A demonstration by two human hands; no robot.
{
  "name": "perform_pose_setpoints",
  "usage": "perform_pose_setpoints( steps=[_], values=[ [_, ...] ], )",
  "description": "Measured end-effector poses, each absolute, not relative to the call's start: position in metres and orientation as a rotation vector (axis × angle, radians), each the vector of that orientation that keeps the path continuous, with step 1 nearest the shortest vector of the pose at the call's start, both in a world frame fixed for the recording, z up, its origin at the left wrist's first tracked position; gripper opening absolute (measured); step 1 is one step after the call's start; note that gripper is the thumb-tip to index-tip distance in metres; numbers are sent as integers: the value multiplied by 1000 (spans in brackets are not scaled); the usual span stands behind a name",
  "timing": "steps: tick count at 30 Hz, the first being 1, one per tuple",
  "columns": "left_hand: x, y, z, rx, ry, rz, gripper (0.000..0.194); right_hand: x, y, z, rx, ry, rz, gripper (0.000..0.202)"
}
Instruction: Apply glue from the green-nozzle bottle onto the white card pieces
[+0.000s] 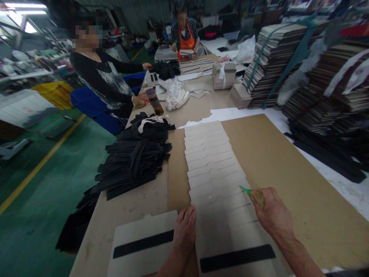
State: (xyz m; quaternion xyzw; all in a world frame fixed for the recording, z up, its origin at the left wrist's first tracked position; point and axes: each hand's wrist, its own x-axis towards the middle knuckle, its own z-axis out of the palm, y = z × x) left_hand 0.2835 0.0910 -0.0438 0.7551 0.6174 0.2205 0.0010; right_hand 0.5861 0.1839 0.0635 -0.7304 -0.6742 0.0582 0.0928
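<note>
From the head camera, your left hand lies flat with fingers together, gripping nothing, pressing on the near left edge of the overlapped row of white card pieces that runs away from you along the brown board, just beside a separate white card with a black strip. Your right hand is closed around a small glue bottle, its green nozzle touching the row. To the left lies a heap of black strips, beyond it a co-worker in black at the table edge, and at right stacks of bundled card.
</note>
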Motion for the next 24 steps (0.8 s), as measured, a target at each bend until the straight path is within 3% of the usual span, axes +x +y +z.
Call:
perform_pose_setpoints(
  steps=[7, 16, 24],
  values=[
    [283, 91, -48, 2390, 1926, 718, 48, 600, 190, 62, -2171, -1943, 153, 32],
    [284, 91, -43, 2362, 1944, 690, 48, 587, 182, 64, -2000, -1802, 508, 44],
    [285, 87, -47, 2301, 2054, 697, 49, 598, 219, 51, -2010, -1647, 370, 48]
  ],
)
